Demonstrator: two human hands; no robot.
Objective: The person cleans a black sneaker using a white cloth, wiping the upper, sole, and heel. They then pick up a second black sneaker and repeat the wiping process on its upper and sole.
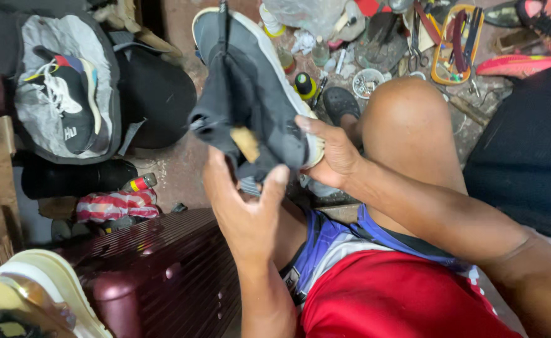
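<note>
At frame centre, the left hand (247,209) pinches the heel end of a dark grey sneaker (250,94), while the right hand (328,153) clasps its white sole. The upper looks loose and crumpled; work on it seems unfinished.

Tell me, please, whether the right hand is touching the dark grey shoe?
Touching: the head view shows the right hand wrapped against the dark grey shoe at its white sole edge.
</note>
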